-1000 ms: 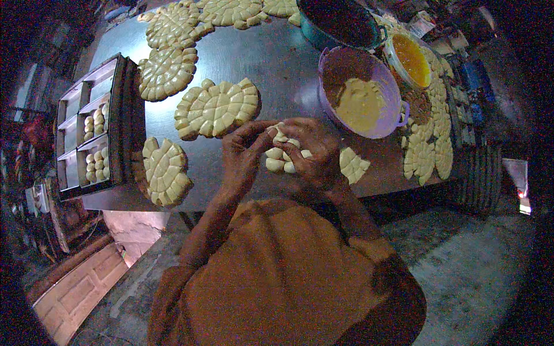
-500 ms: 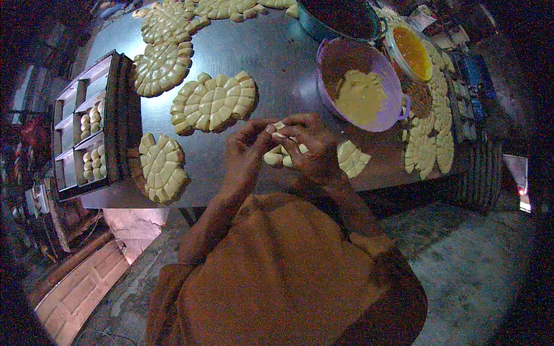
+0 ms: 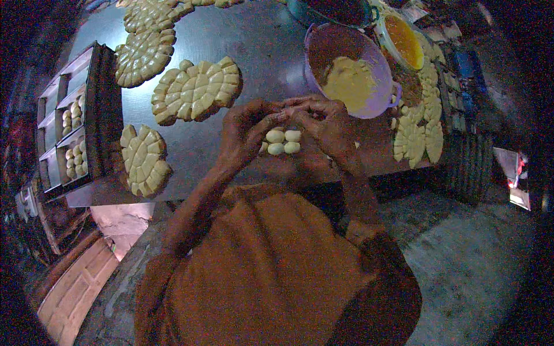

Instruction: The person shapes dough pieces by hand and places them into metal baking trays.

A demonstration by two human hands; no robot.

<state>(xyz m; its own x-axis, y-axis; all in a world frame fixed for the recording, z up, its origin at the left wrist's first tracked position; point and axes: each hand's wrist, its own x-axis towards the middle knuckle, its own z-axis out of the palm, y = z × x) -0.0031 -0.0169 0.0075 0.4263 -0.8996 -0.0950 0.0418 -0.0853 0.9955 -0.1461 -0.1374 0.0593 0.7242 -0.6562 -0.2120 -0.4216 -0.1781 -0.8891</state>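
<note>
L hand [image 3: 245, 131] & R hand [image 3: 330, 130] meet at fingertips; can't tell what's in either grip. Dough balls [image 3: 276, 136] btwn wrists on dark worktop [image 3: 265, 49]. Purple tub [image 3: 381, 69] beyond R, cut dough slab [image 3: 197, 89] beyond L, divided tray [image 3: 105, 86] far L.

Cream dough balls [image 3: 276, 137], cream dough slabs [image 3: 197, 90] (a patchwork of lines), lilac basin [image 3: 381, 66], orange-yellow mixture [image 3: 403, 43], brown garment [image 3: 271, 254]
</note>
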